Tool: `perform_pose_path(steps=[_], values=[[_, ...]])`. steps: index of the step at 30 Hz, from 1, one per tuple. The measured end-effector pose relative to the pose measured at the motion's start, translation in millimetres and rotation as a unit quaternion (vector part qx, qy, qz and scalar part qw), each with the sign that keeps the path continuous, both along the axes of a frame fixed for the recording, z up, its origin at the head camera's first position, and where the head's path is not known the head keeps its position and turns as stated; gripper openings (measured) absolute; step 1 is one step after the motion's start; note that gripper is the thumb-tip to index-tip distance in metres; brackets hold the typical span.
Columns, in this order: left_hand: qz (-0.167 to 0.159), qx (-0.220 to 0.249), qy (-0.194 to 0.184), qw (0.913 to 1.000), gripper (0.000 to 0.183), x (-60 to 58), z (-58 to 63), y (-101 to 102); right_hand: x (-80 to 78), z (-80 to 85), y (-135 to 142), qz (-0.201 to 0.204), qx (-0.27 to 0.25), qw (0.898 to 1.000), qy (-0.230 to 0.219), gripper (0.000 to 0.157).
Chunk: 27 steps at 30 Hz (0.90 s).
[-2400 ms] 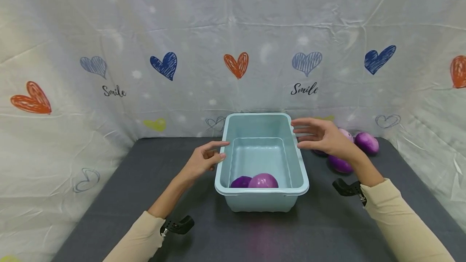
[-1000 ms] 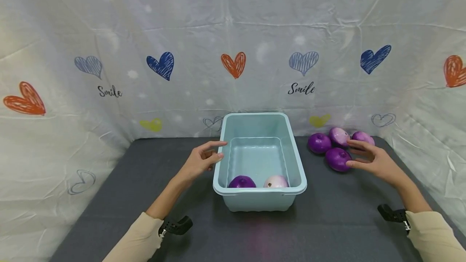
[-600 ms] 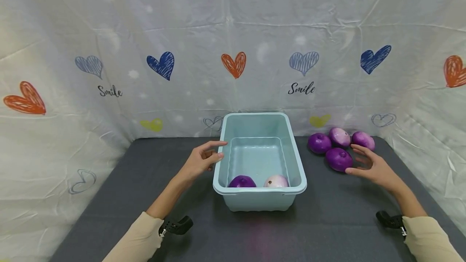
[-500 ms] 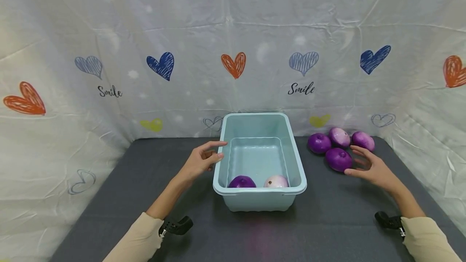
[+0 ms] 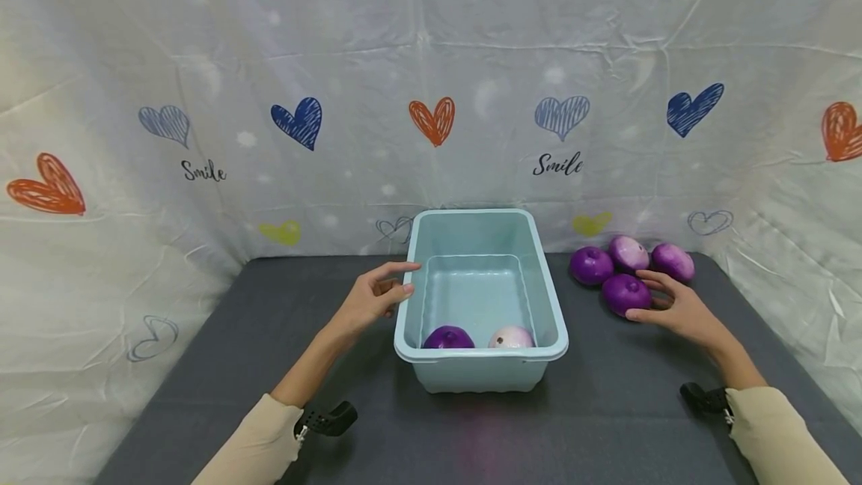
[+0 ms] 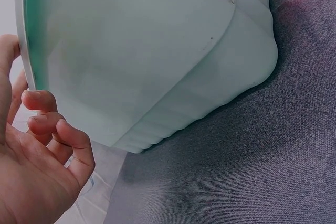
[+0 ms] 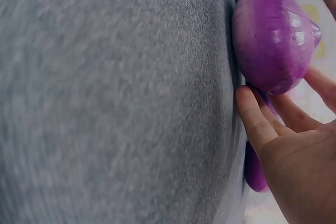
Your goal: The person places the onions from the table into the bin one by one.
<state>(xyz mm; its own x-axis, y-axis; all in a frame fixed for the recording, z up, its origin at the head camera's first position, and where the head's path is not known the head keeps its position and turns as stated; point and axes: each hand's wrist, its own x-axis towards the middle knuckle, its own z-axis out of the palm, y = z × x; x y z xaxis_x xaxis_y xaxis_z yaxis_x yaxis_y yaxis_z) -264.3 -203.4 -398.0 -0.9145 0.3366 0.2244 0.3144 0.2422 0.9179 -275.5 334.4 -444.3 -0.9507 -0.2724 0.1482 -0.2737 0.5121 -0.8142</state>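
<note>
In the head view my left hand (image 5: pixel 373 294) holds the left rim of a pale blue plastic basin (image 5: pixel 481 373), thumb and index finger at the edge; the left wrist view shows its other fingers curled outside the wall. Inside the basin lie a dark purple onion (image 5: pixel 448 337) and a pale pinkish onion (image 5: pixel 511 336). On the right my right hand (image 5: pixel 680 310) has its spread fingers about the right side of the nearest purple onion (image 5: pixel 625 294), which rests on the table. In the right wrist view, fingertips come close against that onion (image 7: pixel 273 38); firm contact is unclear.
Behind the nearest onion sit a purple onion (image 5: pixel 591 266), a pale onion (image 5: pixel 629 253) and a pinkish-purple onion (image 5: pixel 673 262), close together. A dark cloth covers the table (image 5: pixel 323 283). A white curtain (image 5: pixel 377 36) with printed hearts hangs behind and at both sides.
My right hand moved from beside the basin to the onions at the right, then leftward round the nearest one. A pale onion settled in the basin. My left hand stayed at the rim.
</note>
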Motion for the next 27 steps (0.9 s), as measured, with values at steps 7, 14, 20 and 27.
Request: perform_pose_path(steps=[7,14,20,27], values=[[-0.007,0.007,0.0,1.0,0.041,-1.0,-0.4,-1.1,-5.2,-1.7,-4.1,0.001,0.008,1.0,0.018,0.073],[-0.006,0.004,-0.003,1.0,0.041,-0.7,0.4,0.2,-6.5,-4.7,-6.0,-0.012,0.01,0.998,0.055,0.064],[-0.003,-0.001,-0.004,1.0,0.041,-0.4,0.9,0.1,-9.7,-8.2,-5.0,-0.017,0.01,0.998,0.055,0.064],[0.003,-0.01,-0.001,0.9999,0.041,-1.5,-1.4,0.0,-5.7,-6.8,-6.2,-0.027,0.004,0.999,0.045,0.064]])
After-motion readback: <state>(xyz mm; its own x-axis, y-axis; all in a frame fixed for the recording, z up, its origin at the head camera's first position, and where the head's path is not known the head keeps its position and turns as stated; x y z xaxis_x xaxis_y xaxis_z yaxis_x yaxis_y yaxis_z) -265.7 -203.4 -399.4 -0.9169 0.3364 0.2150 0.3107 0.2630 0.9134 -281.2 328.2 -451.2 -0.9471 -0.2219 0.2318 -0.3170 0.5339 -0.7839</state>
